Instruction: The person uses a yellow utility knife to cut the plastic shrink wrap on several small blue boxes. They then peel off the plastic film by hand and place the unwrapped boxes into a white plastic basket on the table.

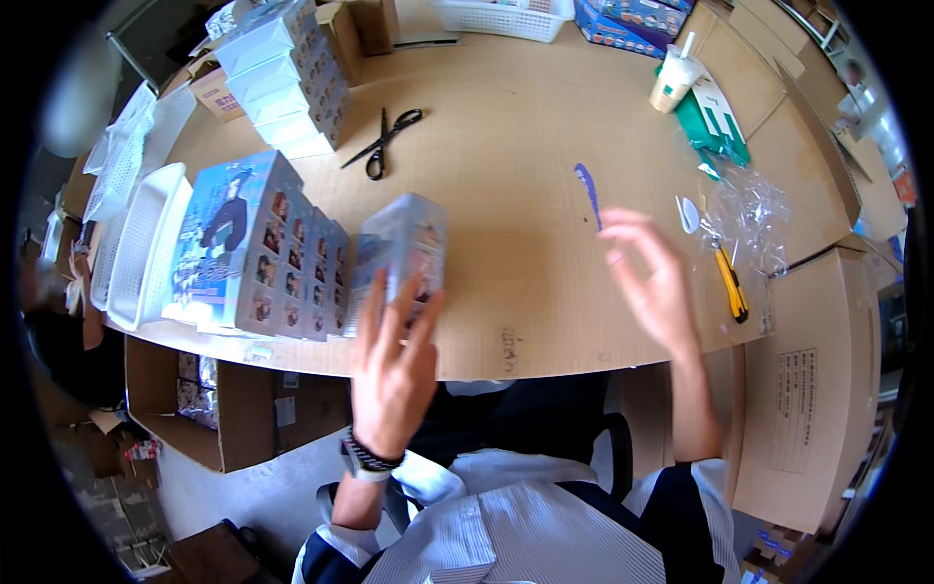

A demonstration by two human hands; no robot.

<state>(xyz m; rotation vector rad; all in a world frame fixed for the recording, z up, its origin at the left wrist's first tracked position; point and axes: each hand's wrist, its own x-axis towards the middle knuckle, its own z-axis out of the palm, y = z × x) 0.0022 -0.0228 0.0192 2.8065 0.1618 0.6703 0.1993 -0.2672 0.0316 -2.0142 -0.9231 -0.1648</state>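
My left hand (394,341) has its fingers stretched out and spread against the near side of a blurred box with small pictures (424,238). That box stands at the right end of a row of similar blue picture boxes (216,243). Over the table to the right, my right hand (654,277) is raised with thumb and fingers apart. A thin curved purple strip (586,185) is just beyond its fingertips; whether they touch is hard to tell. Black scissors (384,141) lie spread apart on the table behind the boxes.
White boxes (277,83) are stacked at the back left, near white plastic baskets (146,248). To the right are a yellow utility knife (730,282), crumpled clear plastic (749,214), a green bag (715,127) and a drink cup (676,78). An open carton (243,419) stands below the table's left edge.
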